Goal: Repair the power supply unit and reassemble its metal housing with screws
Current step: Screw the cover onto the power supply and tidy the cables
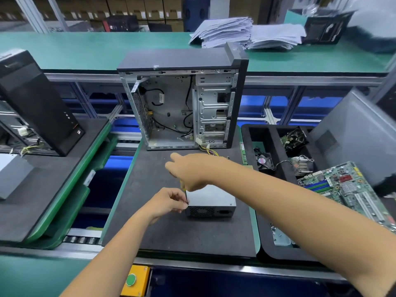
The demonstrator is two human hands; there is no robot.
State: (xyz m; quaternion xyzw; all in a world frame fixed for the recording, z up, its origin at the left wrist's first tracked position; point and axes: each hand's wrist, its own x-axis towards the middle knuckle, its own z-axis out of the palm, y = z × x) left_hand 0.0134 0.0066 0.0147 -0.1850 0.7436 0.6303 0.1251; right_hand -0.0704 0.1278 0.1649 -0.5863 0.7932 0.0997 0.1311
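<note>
I'm gripping the screwdriver (186, 195) handle in my right hand (188, 172), tip at the power supply unit (211, 203)'s near-left corner. My left hand (169, 201) fingers are pinching its shaft. The unit's sitting mid-mat, near of the open PC case (184, 99).

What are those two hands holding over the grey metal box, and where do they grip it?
The right hand grips a screwdriver by its yellow handle. The left hand pinches the thin shaft near the tip, at the power supply box's top left corner.
</note>
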